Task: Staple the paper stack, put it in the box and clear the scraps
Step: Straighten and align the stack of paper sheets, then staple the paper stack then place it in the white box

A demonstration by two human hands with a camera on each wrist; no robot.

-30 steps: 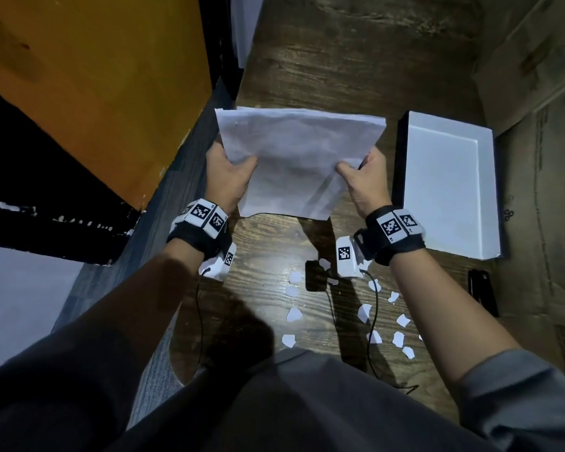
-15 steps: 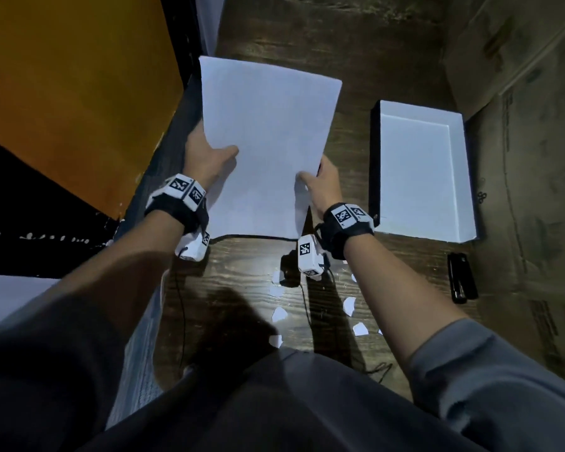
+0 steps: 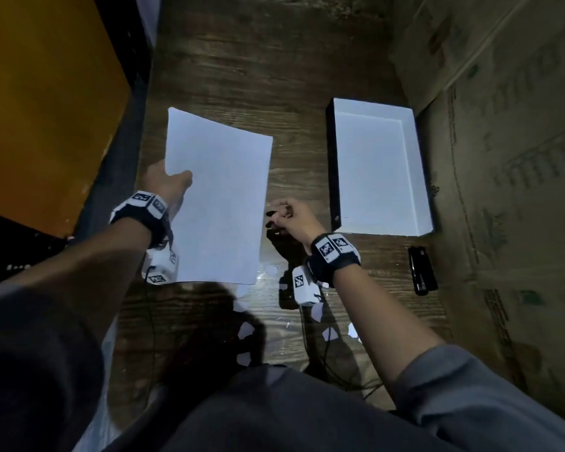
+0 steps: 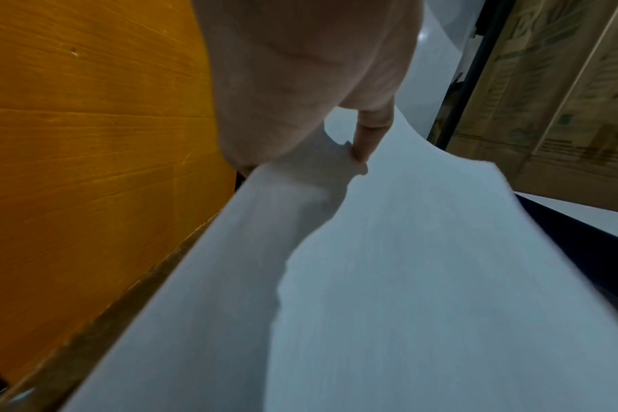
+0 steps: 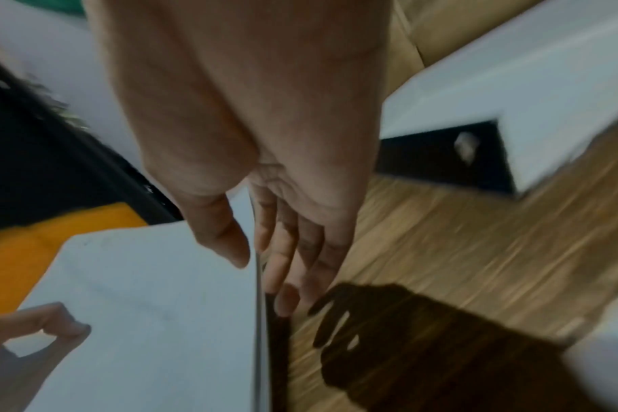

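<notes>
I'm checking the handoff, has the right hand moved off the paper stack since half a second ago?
Yes. The right hand has left the paper stack and sits beside its right edge, closer to the white box. The left hand alone holds the stack.

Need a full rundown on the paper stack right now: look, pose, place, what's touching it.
The paper stack is plain white sheets, squared up, blank on top, no staple visible. It is held lengthwise away from the person above the dark wooden table, left of the open white box. The left hand grips its left edge, thumb on top. The right hand is at its right edge, apparently not gripping.
</notes>
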